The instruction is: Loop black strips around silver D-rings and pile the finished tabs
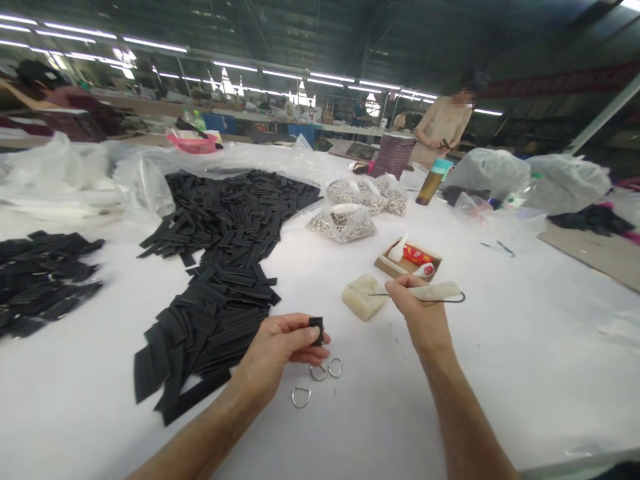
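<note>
My left hand [283,350] pinches a small folded black strap piece [317,329] just above the white table [500,360]. Three metal D-rings [301,397] lie on the table right below that hand. My right hand [417,307] is closed on a thin tool with a pale wrapped handle [436,291]; its dark wire tip reaches left over a yellowish block [364,296]. A big heap of black strap pieces [220,267] spreads to the left of my left hand.
Clear bags of metal rings [345,223] lie behind the block, beside a small cardboard tray [409,259] with glue tubes. A second black pile [45,273] sits far left. A bottle [433,181], plastic bags and a standing person [445,127] are at the back right.
</note>
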Demonstrator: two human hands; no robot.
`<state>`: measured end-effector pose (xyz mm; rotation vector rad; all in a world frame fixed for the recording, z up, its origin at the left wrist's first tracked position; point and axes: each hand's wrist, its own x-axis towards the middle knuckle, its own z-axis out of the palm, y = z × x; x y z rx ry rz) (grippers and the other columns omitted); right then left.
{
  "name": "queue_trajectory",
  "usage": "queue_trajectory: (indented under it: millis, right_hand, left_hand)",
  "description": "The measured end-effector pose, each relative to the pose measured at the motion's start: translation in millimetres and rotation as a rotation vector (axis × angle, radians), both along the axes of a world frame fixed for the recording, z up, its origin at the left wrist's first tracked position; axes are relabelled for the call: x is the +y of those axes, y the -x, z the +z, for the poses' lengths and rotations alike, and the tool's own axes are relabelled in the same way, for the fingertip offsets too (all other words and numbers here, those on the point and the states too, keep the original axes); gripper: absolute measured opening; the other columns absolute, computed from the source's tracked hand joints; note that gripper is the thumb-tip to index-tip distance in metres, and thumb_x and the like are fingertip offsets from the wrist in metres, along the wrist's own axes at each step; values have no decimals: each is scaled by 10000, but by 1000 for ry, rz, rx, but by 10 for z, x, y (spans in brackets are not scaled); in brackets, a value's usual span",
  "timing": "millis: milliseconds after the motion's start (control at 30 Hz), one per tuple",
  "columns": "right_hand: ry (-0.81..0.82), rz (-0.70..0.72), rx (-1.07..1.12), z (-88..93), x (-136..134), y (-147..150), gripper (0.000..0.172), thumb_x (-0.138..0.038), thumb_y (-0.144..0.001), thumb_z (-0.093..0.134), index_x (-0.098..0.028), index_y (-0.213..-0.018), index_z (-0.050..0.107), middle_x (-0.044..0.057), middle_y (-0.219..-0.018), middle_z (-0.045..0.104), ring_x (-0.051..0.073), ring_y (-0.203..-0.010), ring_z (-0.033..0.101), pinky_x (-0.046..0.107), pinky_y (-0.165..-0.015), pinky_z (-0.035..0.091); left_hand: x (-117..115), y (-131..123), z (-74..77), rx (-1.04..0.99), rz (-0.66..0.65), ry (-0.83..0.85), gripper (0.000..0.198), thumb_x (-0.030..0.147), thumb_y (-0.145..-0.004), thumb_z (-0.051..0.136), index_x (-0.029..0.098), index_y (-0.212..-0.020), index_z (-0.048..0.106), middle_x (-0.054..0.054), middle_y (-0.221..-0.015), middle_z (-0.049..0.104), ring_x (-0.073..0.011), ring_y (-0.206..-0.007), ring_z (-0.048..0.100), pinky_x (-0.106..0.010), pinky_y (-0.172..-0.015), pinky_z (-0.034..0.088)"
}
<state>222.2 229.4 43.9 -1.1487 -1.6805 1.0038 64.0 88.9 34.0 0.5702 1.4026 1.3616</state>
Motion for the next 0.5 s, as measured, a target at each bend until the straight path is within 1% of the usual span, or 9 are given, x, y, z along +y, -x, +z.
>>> queue_trajectory:
  millis: [100,200,333,500]
  right_hand:
    - [23,-42,-96,43,-48,42,226,-318,-695,564,-203,-527,468,-47,-508,437,132,-553,397,253,-527,288]
    - [27,-63,-123,33,-49,78,209,-294,-677,564,-205,-515,468,-46,-496,446,141,-567,416,256,-545,297]
    - [38,-68,-154,-17,-21,96,183,-290,-670,565,-206,-527,490,-41,-511,479,148,-576,435,253,-537,294]
    - [51,-45,-142,-39,-15,98,183,-301,-660,583,-205,-522,512,-42,-502,482,139,-548,421,246,-500,279]
  left_hand:
    - [8,-19,-21,-12,-19,5,170,243,-692,671,84,-751,672,-102,-798,699,-153,-608,642,-233,-576,528]
    - [16,-33,-19,-18,-24,11,174,246,-680,683,84,-742,673,-97,-775,696,-148,-587,635,-232,-569,527]
    - [14,-41,-8,-28,-27,24,174,241,-655,703,84,-723,674,-92,-739,692,-146,-563,629,-231,-560,523]
    - [8,-39,-16,-40,-44,26,181,255,-654,706,90,-722,677,-95,-743,692,-157,-566,636,-247,-577,526]
